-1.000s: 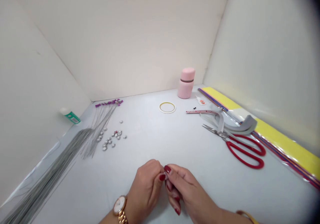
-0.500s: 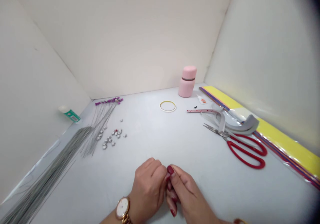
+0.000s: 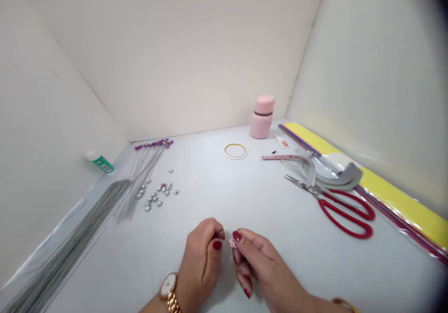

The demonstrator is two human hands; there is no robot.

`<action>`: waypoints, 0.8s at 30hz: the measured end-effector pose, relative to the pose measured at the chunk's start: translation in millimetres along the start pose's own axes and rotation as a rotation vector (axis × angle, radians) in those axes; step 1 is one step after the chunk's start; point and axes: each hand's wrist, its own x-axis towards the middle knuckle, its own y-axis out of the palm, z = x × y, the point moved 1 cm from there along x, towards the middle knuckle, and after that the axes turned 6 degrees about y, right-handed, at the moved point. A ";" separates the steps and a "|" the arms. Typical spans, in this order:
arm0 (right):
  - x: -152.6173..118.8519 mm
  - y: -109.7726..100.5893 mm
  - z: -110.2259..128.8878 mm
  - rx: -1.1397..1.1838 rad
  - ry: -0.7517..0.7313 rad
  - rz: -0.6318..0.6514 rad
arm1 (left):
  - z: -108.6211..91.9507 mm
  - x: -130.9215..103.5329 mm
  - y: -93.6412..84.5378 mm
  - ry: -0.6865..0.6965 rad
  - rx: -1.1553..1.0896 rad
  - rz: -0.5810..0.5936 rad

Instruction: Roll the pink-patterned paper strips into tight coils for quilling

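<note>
My right hand (image 3: 257,261) pinches a small pinkish-white folded piece (image 3: 232,242) between thumb and fingertips, near the front of the pale table. Just to its left is my left hand (image 3: 205,252), its fingers curled and the thumb close to the index finger; whether anything lies between them is too small to tell. The two hands are apart. Several small silvery pieces (image 3: 164,189), one with red on it, lie beyond my left hand. Further left are thin grey wires (image 3: 80,229) and a group of wires tipped with purple pieces (image 3: 154,143).
Red-handled scissors (image 3: 345,215) lie at the right beside curled grey strips (image 3: 336,180) and yellow packaged sheets (image 3: 395,195). A white ring (image 3: 235,157), a pink bottle (image 3: 262,119) and a small white tube (image 3: 283,142) are further back. A green-and-white tube (image 3: 102,163) is at the left wall.
My left hand has come away from my right hand, moving slightly left. The small piece in my right fingertips now shows.
</note>
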 end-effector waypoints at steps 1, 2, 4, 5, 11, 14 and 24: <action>0.3 -0.2 -0.2 -0.012 -0.009 -0.003 | 0.4 0.0 0.1 0.041 0.048 0.011; 0.7 -0.3 -0.4 -0.025 -0.018 0.002 | 0.6 0.0 0.4 0.084 0.094 0.033; 1.4 -0.3 -0.3 -0.048 -0.034 0.014 | 0.5 -0.3 1.0 0.162 0.167 0.078; 1.6 -0.1 0.0 -0.058 -0.040 0.021 | 0.4 -0.5 1.1 0.191 0.189 0.091; -0.5 0.3 1.5 -0.099 -0.064 0.080 | -1.0 -3.1 1.2 0.248 0.167 0.135; -1.1 -0.2 -1.1 -0.116 -0.086 0.094 | -2.7 -4.0 1.2 0.278 0.161 0.118; -5.2 4.7 -6.2 -0.289 -0.194 -0.015 | -4.8 -0.9 3.6 0.319 0.170 0.069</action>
